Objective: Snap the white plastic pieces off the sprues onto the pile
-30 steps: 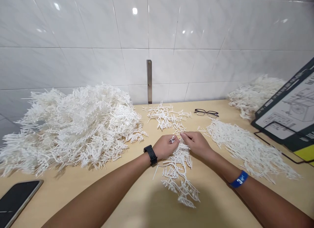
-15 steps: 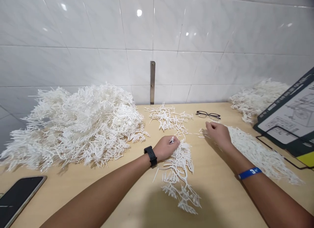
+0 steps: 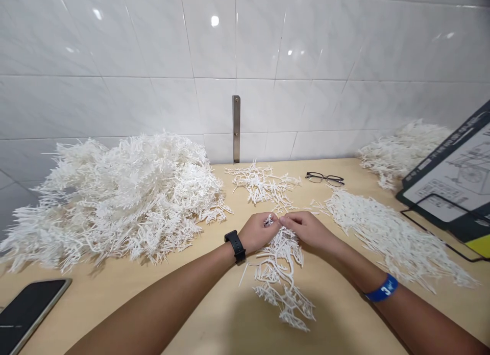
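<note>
Nearest, a tangled strip of branching white plastic sprigs [image 3: 277, 278] lying on the pale wooden worktop [image 3: 214, 294], just below both hands. Left hand [image 3: 258, 232], black watch [image 3: 235, 246] on its wrist, curled, fingers closed on a small white sprig [image 3: 269, 221]. Right hand [image 3: 306, 230], blue wristband [image 3: 382, 288] on its wrist, fingers bunched, tips just beside that sprig; any hold on a strand too small to tell. Low at left, a black smartphone [image 3: 26, 314] lying screen up. Left of the hands, a large heap of the same sprigs [image 3: 115, 202]; to the right, a long flat spread [image 3: 390, 232]. Beyond the hands, a smaller loose cluster [image 3: 264, 184], then dark-framed glasses [image 3: 324, 178]. Far right, another heap [image 3: 401, 153], partly behind a tilted diagram board [image 3: 447, 171]. Last, a white tile wall [image 3: 306, 39] with an upright metal strip [image 3: 236, 128].
</note>
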{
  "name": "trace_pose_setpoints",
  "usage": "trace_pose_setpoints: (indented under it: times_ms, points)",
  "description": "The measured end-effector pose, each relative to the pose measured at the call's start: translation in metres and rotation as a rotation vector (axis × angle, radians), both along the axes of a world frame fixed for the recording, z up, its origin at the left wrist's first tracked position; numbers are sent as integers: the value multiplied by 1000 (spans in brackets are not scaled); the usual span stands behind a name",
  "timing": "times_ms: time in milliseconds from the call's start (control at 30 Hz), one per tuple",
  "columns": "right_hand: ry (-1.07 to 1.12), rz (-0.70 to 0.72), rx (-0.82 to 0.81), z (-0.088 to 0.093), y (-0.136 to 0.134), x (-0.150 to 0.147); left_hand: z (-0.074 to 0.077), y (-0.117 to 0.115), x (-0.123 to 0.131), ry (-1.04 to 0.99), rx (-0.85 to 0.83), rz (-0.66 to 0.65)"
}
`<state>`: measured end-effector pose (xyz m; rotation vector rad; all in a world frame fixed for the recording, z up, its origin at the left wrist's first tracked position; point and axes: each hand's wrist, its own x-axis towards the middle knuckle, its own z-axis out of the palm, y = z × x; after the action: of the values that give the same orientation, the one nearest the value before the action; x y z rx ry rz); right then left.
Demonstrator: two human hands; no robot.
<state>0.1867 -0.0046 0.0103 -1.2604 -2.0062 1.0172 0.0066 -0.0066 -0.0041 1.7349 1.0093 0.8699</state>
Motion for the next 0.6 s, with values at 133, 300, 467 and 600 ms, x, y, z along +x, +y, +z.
trace_pose_setpoints:
  times_ms: [133,300,467,600]
  points:
    - [10,88,9,-2,2,3,2,0,0,5,-27,1]
    - [-137,204,84,4,4,12,1,2,-3,-17,-93,-39]
    - [-63,326,-42,5,3,17,0,6,-5,-63,-151,-176]
    - [97,399,-208,-4,4,13,3,9,-7,-65,-180,-296]
